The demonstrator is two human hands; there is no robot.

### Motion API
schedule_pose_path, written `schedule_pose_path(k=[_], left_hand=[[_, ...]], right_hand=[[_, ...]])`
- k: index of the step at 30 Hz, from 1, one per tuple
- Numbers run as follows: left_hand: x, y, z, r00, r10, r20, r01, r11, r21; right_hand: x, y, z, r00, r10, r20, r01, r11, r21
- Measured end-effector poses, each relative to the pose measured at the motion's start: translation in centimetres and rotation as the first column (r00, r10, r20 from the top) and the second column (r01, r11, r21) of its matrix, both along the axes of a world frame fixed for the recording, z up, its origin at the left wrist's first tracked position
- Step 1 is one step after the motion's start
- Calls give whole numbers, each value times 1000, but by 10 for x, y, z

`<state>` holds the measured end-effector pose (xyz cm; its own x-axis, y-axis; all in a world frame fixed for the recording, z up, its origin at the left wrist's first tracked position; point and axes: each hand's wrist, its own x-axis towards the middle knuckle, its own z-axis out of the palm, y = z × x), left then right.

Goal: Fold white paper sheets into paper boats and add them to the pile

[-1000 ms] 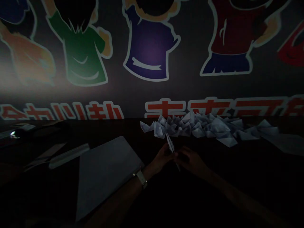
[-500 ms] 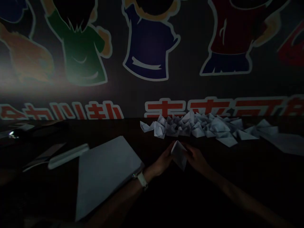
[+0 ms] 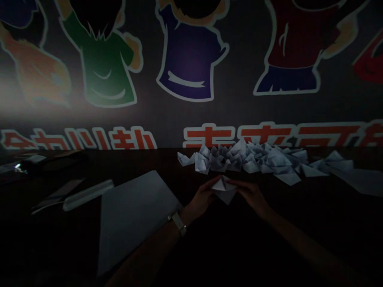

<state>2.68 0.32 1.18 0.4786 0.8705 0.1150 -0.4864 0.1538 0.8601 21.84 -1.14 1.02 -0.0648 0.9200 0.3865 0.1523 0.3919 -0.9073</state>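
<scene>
Between my hands is a folded white paper boat (image 3: 225, 190), held just above the dark table with a small peak at its top and a pointed lower part. My left hand (image 3: 205, 196), with a pale watch on its wrist, is closed on the boat's left side. My right hand (image 3: 251, 195) grips the right side, fingers along the upper edge. Beyond them lies a heap of folded paper boats (image 3: 249, 159) against the wall. The dim light hides the fingertips' exact placing.
A stack of white paper sheets (image 3: 134, 215) lies to the left. Beside it are a long pale strip-shaped object (image 3: 88, 194) and a flat card (image 3: 61, 193). A dark item with a bright glint (image 3: 22, 167) sits farther left. Flat paper (image 3: 363, 179) lies at the right.
The paper between my hands has gone from a narrow, upright folded shape to a wider one, its sides drawn apart. My hands have moved slightly away from each other.
</scene>
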Motion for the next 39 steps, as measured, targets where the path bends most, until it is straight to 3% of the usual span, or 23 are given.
schedule_pose_path(k=[4, 12, 18, 22, 27, 31, 36, 39], left_hand=[[0, -3, 3, 999, 13, -49, -9, 997, 83], [1, -4, 2, 981, -8, -191, 45, 981, 189], [-3, -10, 16, 940, -29, -339, 118, 962, 245], [-5, -11, 16, 954, -51, -296, 129, 960, 250], [-9, -2, 11, 946, 8, -324, 107, 936, 336], [-15, 2, 13, 913, 35, -406, 129, 921, 369], [-15, 1, 14, 925, -34, -378, 169, 929, 330], [-14, -1, 15, 914, -10, -406, 164, 924, 346]], right_hand=[[4, -1, 7, 993, 8, 118, -27, 986, 165], [7, -2, 10, 986, -27, 163, -19, 961, 275], [8, -4, 10, 975, -107, 197, 36, 943, 331], [8, -7, 15, 965, -136, 225, 52, 937, 345], [10, -6, 22, 970, -34, 240, -36, 959, 283], [13, -4, 27, 977, 118, 178, -138, 984, 109], [21, -5, 32, 952, 290, 102, -287, 957, -45], [24, -6, 33, 942, 319, 105, -312, 946, -84]])
